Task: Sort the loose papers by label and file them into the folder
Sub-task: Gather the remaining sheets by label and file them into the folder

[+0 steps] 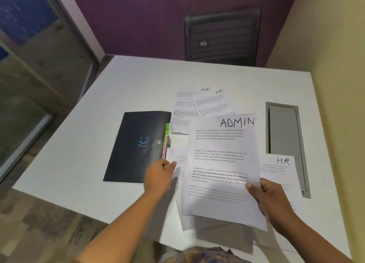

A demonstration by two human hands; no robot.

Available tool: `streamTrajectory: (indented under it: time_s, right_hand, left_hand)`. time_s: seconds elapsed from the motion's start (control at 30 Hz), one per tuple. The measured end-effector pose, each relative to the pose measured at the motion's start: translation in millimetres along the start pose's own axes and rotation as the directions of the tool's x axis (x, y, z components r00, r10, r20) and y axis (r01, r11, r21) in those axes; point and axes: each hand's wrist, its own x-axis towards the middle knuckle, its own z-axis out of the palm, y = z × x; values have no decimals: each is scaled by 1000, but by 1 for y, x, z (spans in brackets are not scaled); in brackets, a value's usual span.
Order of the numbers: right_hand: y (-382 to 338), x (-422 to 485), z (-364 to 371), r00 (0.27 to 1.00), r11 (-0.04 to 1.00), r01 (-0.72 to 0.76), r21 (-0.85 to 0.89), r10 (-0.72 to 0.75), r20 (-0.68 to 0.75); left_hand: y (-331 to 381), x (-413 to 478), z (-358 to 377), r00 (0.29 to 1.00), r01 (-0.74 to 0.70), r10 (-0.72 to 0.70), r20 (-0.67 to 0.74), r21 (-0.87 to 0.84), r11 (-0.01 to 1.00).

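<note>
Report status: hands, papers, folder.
Right hand grips ADMIN sheet. Left hand at edge of closed folder, grip unclear. HR sheets loose on table. No obstruction seen.

I am holding both bare forearms out over the near edge of the table [138, 85]. My left arm is angling forward and to the right. My left hand [160, 175] is sitting palm down over the near half of the table, its fingers [171, 165] straight, close together and pointing ahead and right. It is blurred, so I cannot tell whether the tips are touching anything. My right hand [270, 201] is hanging nearer the right edge, gripping the lower right side of a sheet [221, 164]. Its thumb [249, 186] is lying on top, and its other fingers are hidden underneath.
</note>
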Motion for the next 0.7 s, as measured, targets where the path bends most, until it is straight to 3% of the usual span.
streamTrajectory:
  time_s: [0.1, 0.23, 0.37, 0.7]
  right_hand:
    - [-3, -6, 0, 999, 998, -30, 55, 32, -40]
    - [-5, -13, 1, 990, 995, -56, 77, 65, -125]
    - [-12, -16, 8, 978, 990, -67, 127, 90, -188]
    - [-23, -17, 28, 955, 971, -72, 229, 133, -264]
  left_hand:
    - [-26, 28, 3, 997, 44, -27, -77, 237, 971]
    - [-54, 56, 8, 995, 77, -97, 12, 520, 851]
    - [-62, 63, 10, 986, 97, -152, 73, 493, 865]
    - [-64, 63, -3, 988, -132, 55, 145, 598, 791]
